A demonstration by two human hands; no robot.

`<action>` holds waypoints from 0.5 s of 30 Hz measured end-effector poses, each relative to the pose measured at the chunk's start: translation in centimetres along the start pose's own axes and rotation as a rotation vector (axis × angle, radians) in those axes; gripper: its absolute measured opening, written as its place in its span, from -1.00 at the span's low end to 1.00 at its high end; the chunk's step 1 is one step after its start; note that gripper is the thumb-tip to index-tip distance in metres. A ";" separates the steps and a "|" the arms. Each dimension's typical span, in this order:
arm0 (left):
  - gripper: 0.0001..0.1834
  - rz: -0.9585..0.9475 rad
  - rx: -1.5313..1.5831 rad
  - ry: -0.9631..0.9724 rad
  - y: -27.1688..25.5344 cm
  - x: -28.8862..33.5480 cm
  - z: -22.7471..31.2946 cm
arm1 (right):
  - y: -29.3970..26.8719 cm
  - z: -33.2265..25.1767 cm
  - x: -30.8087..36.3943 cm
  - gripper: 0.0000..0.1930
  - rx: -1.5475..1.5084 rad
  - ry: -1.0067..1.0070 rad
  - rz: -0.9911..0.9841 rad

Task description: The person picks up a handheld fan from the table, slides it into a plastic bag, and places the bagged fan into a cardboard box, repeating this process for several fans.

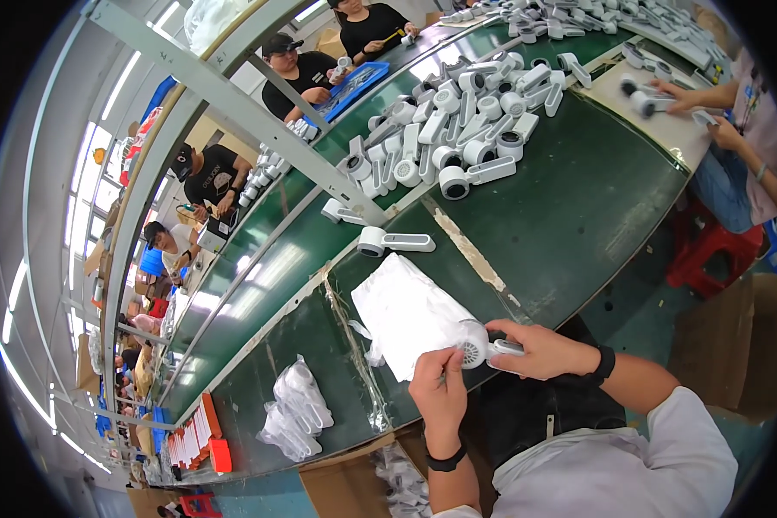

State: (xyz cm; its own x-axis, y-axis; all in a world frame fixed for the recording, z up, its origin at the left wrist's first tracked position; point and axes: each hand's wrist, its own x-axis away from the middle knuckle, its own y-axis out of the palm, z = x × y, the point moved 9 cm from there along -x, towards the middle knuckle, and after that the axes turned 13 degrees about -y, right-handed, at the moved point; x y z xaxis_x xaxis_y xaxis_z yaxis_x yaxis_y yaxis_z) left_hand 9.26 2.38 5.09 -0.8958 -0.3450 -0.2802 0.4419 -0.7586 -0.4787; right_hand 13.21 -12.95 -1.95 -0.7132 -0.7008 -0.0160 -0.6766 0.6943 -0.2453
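Observation:
My right hand (pixel 544 352) is closed round the handle of a white handheld device (pixel 472 352) with a round slotted grille. Its head lies at the near end of a stack of white plastic bags (pixel 410 306), and thin film seems to surround part of it. My left hand (pixel 440 388) pinches the edge of the film just left of the grille; its fingertips partly hide the grip. Beyond the stack a similar device (pixel 397 243) lies on the green table (pixel 570 216). Several bagged devices (pixel 300 401) rest on the table to the left.
A large pile of white devices (pixel 457 121) covers the far table beside a metal post (pixel 259 121). Orange-and-white boxes (pixel 200 439) stand far left. An open carton (pixel 345 483) holds bagged pieces below the edge. Co-workers sit across the green belt (pixel 268 259) and at right, near a red stool (pixel 708 246).

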 end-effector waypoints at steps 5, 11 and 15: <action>-0.92 -0.073 -0.054 0.130 2.1 1.8 1.9 | 0.6 1.3 -0.4 -0.35 -0.403 0.114 0.200; -0.87 -0.529 0.126 0.052 6.0 4.1 1.5 | -0.7 2.7 -1.4 -0.30 -0.585 -0.094 0.551; -0.79 -0.433 0.418 -0.221 4.2 3.4 -2.8 | -0.6 2.5 -1.2 -0.36 -0.558 -0.268 0.526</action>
State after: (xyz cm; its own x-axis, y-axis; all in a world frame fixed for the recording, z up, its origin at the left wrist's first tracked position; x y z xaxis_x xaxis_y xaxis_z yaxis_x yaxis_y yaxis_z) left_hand 8.19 -0.44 -0.16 -0.9974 -0.0306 0.0655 0.0217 -0.9909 -0.1329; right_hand 14.94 -12.95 -4.20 -0.9432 -0.2262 -0.2433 -0.3069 0.8739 0.3771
